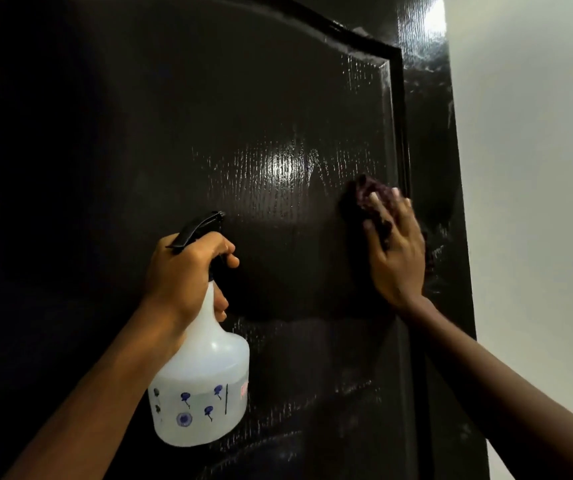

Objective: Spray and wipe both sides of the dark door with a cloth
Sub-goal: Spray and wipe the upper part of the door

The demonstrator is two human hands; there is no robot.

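Observation:
The dark door (160, 126) fills most of the view, glossy, with a raised panel and wet streaks near its middle and right edge. My left hand (188, 271) grips the neck of a white spray bottle (202, 386) with a black trigger head, its nozzle pointing at the door. The bottle holds some liquid and has small blue marks on it. My right hand (397, 247) presses a dark purple cloth (370, 195) flat against the panel near its right border, fingers spread over it. Most of the cloth is hidden under that hand.
A pale wall (537, 202) runs along the door's right edge. The door's raised frame moulding (401, 133) stands just right of the cloth.

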